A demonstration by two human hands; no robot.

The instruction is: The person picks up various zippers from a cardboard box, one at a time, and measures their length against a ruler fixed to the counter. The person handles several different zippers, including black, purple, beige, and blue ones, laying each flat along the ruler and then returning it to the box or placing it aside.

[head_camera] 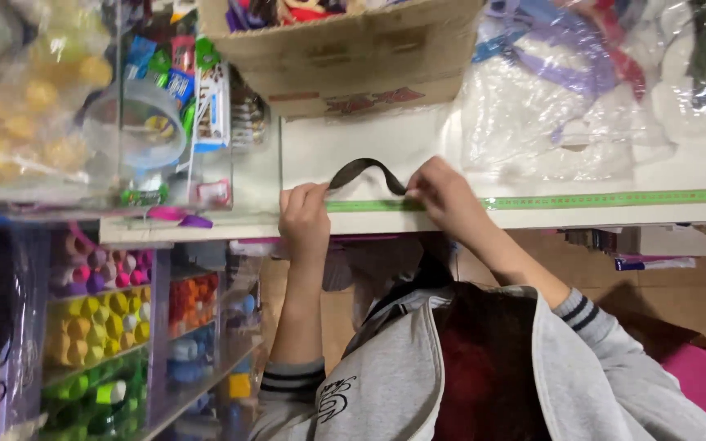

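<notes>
A dark ribbon strip (pixel 363 170) arches up between my two hands over the white table (pixel 353 139). My left hand (pixel 304 216) pinches its left end against the table's front edge. My right hand (pixel 443 194) pinches the right end. Both ends rest by a green measuring tape (pixel 598 199) that runs along the front edge of the table. My grey sleeves with striped cuffs fill the lower part of the view.
A cardboard box (pixel 353 57) of coloured items stands behind the ribbon. Clear plastic bags (pixel 565 90) with purple ribbons lie at the right. At the left are a clear tape roll (pixel 136 122), small packets and clear drawers (pixel 108 327) of coloured pom-poms.
</notes>
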